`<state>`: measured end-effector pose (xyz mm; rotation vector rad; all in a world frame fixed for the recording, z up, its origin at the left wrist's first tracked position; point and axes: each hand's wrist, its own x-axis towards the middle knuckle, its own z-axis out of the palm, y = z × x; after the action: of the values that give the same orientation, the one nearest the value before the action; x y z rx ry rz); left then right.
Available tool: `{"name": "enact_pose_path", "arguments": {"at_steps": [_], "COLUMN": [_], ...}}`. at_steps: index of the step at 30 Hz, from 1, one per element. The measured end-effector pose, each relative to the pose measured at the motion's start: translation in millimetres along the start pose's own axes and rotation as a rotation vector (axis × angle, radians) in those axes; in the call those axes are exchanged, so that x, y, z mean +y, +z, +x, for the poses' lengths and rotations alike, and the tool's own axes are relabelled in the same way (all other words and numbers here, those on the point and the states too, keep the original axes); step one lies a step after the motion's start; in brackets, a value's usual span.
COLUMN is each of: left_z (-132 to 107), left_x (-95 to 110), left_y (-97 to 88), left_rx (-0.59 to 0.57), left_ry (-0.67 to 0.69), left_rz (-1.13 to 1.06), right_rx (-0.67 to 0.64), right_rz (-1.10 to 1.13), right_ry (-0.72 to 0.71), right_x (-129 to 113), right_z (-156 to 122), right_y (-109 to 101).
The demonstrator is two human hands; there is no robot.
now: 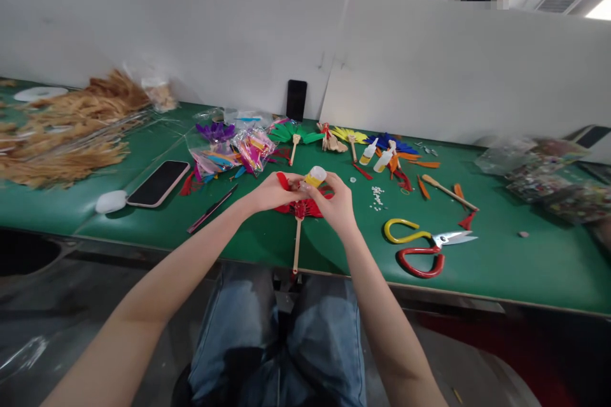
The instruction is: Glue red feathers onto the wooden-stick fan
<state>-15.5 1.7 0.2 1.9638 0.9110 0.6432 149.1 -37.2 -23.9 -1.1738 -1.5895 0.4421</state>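
A small glue bottle (316,175) with a yellow label is in my right hand (337,202), tipped with its white base toward me. The fingers of my left hand (273,193) are closed on a red feather (282,180) close beside the bottle. Under both hands lies a red feather fan (311,208), partly covered by them. Its wooden handle (297,243) points toward me and reaches the table's front edge. The bottle's tip and the fingertips near it are hard to make out.
Yellow-and-red-handled scissors (432,240) and small white beads (377,198) lie to the right. Two more glue bottles (376,156) and green, yellow and blue feather fans (296,133) are behind. At left are a phone (159,184), tweezers (212,208) and bagged feathers (252,149).
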Motion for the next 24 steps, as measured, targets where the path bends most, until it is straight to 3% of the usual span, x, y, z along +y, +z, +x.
{"name": "enact_pose_path", "arguments": {"at_steps": [10, 24], "left_z": [-0.4, -5.9], "left_x": [-3.0, -7.9], "left_y": [3.1, 10.0], "left_rx": [0.038, 0.077], "left_ry": [0.005, 0.032], "left_rz": [0.171, 0.129], "right_rx": [-0.151, -0.158], "right_rz": [0.026, 0.056], "right_ry": [0.122, 0.154], "right_x": [-5.5, -2.4], "right_z": [-4.2, -6.8], "right_y": [-2.8, 5.8]}}
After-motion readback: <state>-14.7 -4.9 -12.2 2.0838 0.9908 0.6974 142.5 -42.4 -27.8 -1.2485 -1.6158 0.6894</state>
